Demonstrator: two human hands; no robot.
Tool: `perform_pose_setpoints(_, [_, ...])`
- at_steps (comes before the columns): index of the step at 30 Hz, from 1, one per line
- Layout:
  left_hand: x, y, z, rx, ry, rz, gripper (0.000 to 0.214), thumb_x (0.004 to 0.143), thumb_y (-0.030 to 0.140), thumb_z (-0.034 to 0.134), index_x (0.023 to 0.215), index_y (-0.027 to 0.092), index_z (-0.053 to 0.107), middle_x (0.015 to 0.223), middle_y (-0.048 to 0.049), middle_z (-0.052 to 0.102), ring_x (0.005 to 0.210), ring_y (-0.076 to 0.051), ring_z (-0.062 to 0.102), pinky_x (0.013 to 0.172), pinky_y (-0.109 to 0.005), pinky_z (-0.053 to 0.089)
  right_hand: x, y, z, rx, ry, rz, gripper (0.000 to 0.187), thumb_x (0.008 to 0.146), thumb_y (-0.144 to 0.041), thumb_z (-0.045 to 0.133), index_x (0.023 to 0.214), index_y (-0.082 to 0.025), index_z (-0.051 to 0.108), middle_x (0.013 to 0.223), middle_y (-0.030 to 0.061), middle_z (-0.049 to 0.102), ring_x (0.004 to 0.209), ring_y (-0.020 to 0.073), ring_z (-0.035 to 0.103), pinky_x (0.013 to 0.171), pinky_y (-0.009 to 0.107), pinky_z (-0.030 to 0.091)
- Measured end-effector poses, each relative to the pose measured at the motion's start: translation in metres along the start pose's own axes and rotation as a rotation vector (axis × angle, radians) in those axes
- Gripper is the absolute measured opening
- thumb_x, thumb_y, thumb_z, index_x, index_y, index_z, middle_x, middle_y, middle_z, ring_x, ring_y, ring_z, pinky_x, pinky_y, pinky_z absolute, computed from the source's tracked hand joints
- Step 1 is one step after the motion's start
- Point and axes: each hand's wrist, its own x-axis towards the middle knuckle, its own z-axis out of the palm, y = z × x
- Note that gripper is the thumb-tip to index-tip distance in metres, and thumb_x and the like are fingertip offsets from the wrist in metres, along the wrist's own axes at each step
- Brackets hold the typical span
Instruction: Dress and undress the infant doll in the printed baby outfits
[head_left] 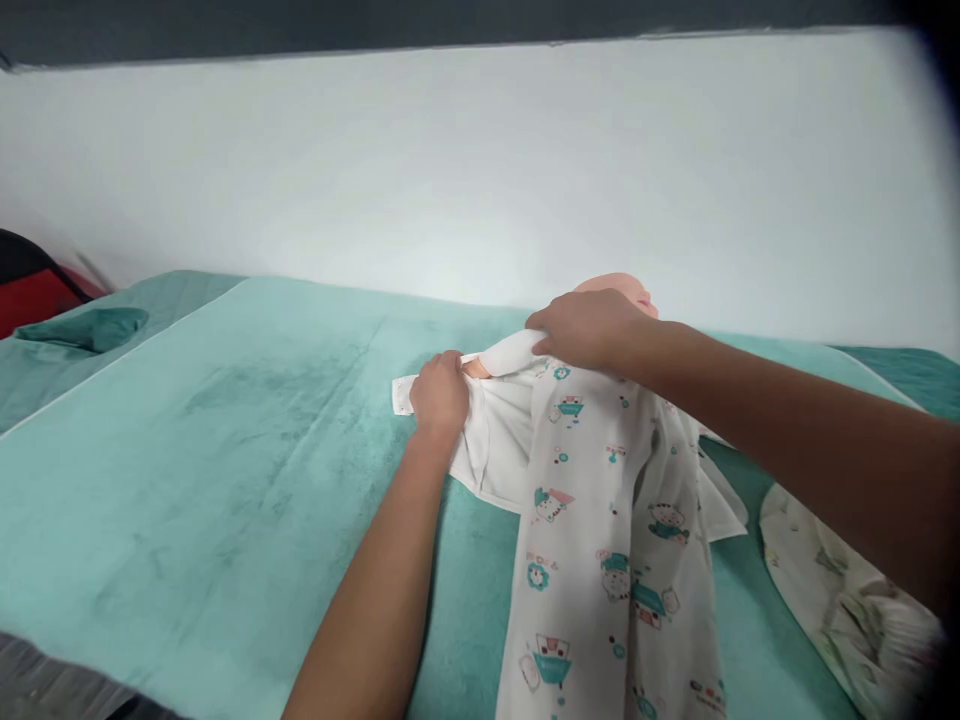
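A baby doll lies on a teal towel, its head toward the white wall. It wears a white printed baby garment that trails toward me. My left hand is closed on the garment's sleeve end, where the doll's arm shows. Fingers curled, my right hand grips the sleeve fabric at the doll's shoulder, just below the head.
A second patterned cloth lies at the right edge. A folded teal cloth and a red and black object sit far left. The white wall rises behind the bed.
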Motion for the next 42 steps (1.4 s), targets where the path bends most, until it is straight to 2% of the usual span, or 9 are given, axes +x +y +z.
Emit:
perform_pose_setpoints(3, [0.001,-0.002,0.0,0.013,-0.049,-0.05,0.034,0.097,0.022,0.033,0.101,0.025,0.067,0.1,-0.0079,0.073,0.093,-0.026,0.066,0.072,-0.034,0.042,-0.006,0.002,-0.008,-0.061,-0.098,0.042,0.024,0.091,-0.041,0.052,0.098,-0.025,0.07,0.097,0.0082,0.07,0.081,0.0247,0.063,0.07,0.036,0.042])
perform_pose_setpoints(11, [-0.001,-0.004,-0.004,0.015,-0.139,-0.144,0.034,0.096,0.027,0.034,0.099,0.026,0.068,0.1,-0.009,0.073,0.09,-0.026,0.067,0.07,-0.034,0.043,-0.011,-0.002,-0.015,-0.042,-0.126,0.084,0.026,0.094,-0.04,0.049,0.1,-0.024,0.068,0.099,0.0094,0.069,0.081,0.0245,0.063,0.07,0.036,0.042])
perform_pose_setpoints(15, [0.0,-0.006,-0.002,-0.036,-0.111,-0.186,0.034,0.095,0.025,0.035,0.108,0.024,0.066,0.105,-0.0116,0.073,0.098,-0.029,0.067,0.076,-0.038,0.048,-0.013,0.001,-0.012,0.019,-0.087,0.117,0.027,0.094,-0.041,0.049,0.101,-0.023,0.069,0.096,0.009,0.068,0.079,0.023,0.062,0.069,0.035,0.041])
perform_pose_setpoints(18, [0.0,-0.006,-0.004,-0.207,0.036,-0.204,0.045,0.088,0.013,0.038,0.128,0.023,0.055,0.12,-0.0103,0.069,0.106,-0.024,0.065,0.084,-0.036,0.051,-0.01,-0.002,-0.003,0.046,-0.033,0.054,0.027,0.094,-0.041,0.049,0.105,-0.025,0.068,0.1,0.0085,0.069,0.084,0.0238,0.062,0.07,0.035,0.04])
perform_pose_setpoints(22, [-0.005,0.0,-0.012,-0.166,0.251,-0.015,0.063,0.078,0.002,0.037,0.137,0.023,0.048,0.138,-0.0074,0.058,0.123,-0.021,0.055,0.101,-0.036,0.047,0.003,-0.016,0.011,0.007,-0.034,0.006,0.026,0.094,-0.041,0.051,0.105,-0.024,0.066,0.101,0.0104,0.07,0.084,0.0255,0.064,0.068,0.034,0.041])
perform_pose_setpoints(28, [-0.009,0.012,-0.006,0.044,0.024,0.265,0.067,0.082,0.01,0.047,0.147,0.024,0.038,0.144,-0.0099,0.052,0.134,-0.028,0.045,0.119,-0.055,0.023,0.02,-0.043,0.016,0.012,-0.015,-0.094,0.022,0.092,-0.036,0.055,0.101,-0.021,0.068,0.099,0.0119,0.071,0.088,0.0261,0.066,0.068,0.033,0.042])
perform_pose_setpoints(32, [-0.006,0.009,-0.004,0.113,-0.013,0.249,0.053,0.092,0.028,0.053,0.144,0.023,0.043,0.133,-0.0105,0.058,0.124,-0.03,0.05,0.113,-0.052,0.032,0.023,-0.045,0.017,0.084,-0.029,-0.122,0.022,0.09,-0.033,0.058,0.104,-0.02,0.069,0.104,0.0119,0.072,0.092,0.0256,0.065,0.071,0.031,0.044])
perform_pose_setpoints(38, [-0.004,0.004,-0.008,0.192,0.042,0.202,0.045,0.094,0.029,0.052,0.138,0.025,0.051,0.126,-0.0101,0.061,0.117,-0.03,0.053,0.109,-0.049,0.035,-0.012,-0.012,0.033,0.65,0.281,-0.034,0.035,0.098,-0.035,0.04,0.119,-0.027,0.067,0.126,0.002,0.068,0.115,0.0222,0.06,0.093,0.032,0.044])
perform_pose_setpoints(42, [-0.004,0.005,-0.006,0.183,0.037,0.2,0.046,0.094,0.03,0.051,0.14,0.025,0.049,0.129,-0.0104,0.06,0.119,-0.03,0.052,0.108,-0.049,0.035,-0.053,0.023,0.073,0.868,0.52,0.191,0.038,0.098,-0.037,0.038,0.123,-0.025,0.065,0.13,0.0031,0.066,0.119,0.0223,0.059,0.101,0.035,0.042])
